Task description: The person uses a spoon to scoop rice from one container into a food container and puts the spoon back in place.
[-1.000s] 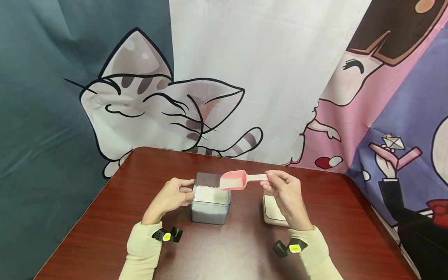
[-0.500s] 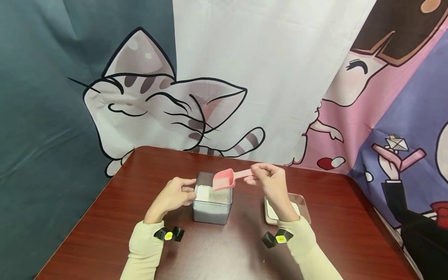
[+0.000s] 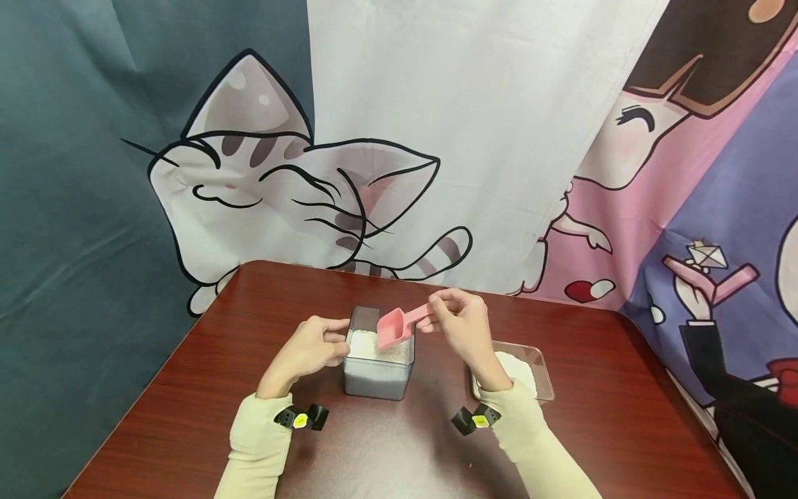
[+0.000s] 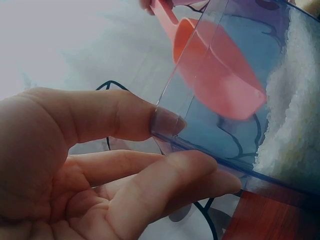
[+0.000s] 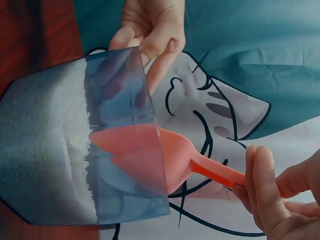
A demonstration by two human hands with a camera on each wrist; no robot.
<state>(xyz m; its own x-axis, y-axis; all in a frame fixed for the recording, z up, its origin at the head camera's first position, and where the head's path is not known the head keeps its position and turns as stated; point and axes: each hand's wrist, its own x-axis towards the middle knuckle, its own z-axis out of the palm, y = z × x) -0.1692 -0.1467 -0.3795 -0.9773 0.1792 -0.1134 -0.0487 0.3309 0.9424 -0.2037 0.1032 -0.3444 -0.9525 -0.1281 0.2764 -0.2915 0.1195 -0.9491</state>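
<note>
A tall clear, blue-tinted plastic box (image 3: 376, 381) stands mid-table, partly filled with white, rice-like grains (image 4: 295, 105). My left hand (image 3: 312, 350) pinches its left side by the rim, fingertips showing against the clear wall in the left wrist view. From the right, my right hand (image 3: 464, 322) holds a pink scoop (image 3: 393, 329) by its handle, thumb and fingers around the end. The scoop's bowl (image 5: 145, 152) dips inside the box, tip tilted down close to the grains. Its bowl looks bare pink in the head view.
Right of the box, partly behind my right forearm, a low clear container (image 3: 544, 378) holds more white grains (image 3: 516, 371). A tiny white speck lies on the brown table (image 3: 374, 457) near the front. A printed cartoon cloth (image 3: 486, 138) hangs behind the table.
My right hand has moved left, bringing the scoop over the box and tilting it down. Pale contents seen in the scoop earlier no longer show. The left hand keeps its hold on the box.
</note>
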